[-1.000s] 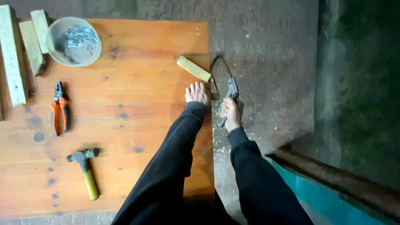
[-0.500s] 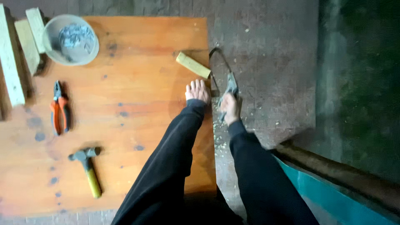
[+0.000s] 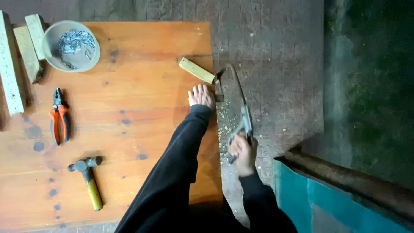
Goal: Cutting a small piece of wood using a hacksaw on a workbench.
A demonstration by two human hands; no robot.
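My left hand (image 3: 201, 96) rests palm down on the orange wooden table (image 3: 129, 129) near its right edge, just below a short yellowish wood block (image 3: 196, 70) that overhangs the edge. It looks to be pressing on the wood's near end, but the contact is unclear. My right hand (image 3: 243, 154) grips the handle of a hacksaw (image 3: 238, 101) beside the table. The saw's frame reaches forward to the block's end. Both arms are in black sleeves.
On the table lie orange-handled pliers (image 3: 59, 121), a hammer (image 3: 88, 181) with a yellow handle, a grey bowl of nails (image 3: 72, 45) and several pale wood strips (image 3: 17, 60) at the far left. Sawdust specks the tiled floor (image 3: 276, 64). A teal panel (image 3: 327, 203) stands at right.
My right hand has pulled the hacksaw back toward me, away from the block. My left hand has stayed by the wood block on the table edge.
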